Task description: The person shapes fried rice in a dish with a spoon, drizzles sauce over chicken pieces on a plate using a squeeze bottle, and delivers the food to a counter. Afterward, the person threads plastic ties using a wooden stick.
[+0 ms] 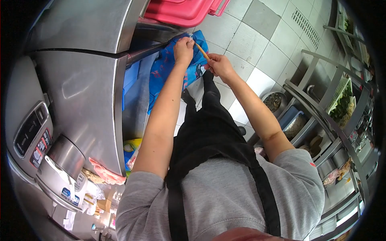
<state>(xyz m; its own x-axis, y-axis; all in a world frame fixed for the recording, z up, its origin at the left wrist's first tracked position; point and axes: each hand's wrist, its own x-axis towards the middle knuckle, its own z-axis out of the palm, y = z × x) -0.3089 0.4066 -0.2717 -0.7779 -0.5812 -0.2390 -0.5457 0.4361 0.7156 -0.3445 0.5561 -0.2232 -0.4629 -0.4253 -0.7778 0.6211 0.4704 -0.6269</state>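
My right hand (219,66) is closed around one end of a thin orange-tan stick-like thing (202,52), whose exact kind I cannot make out. The stick slants up and left toward my left hand (183,51). My left hand's fingers are pinched together at the stick's far tip. Something small and whitish shows at those fingertips, too small to name. Both hands are over a blue patterned bag (159,77), which lies low beside the metal cabinet and partly behind my left forearm.
A red plastic bin (177,12) stands ahead on the tiled floor (250,42). On my left is a steel cabinet (80,92). To my right, a metal rack (317,106) holds a green basket (341,96) of leafy vegetables; a round metal bowl (284,105) is beside it.
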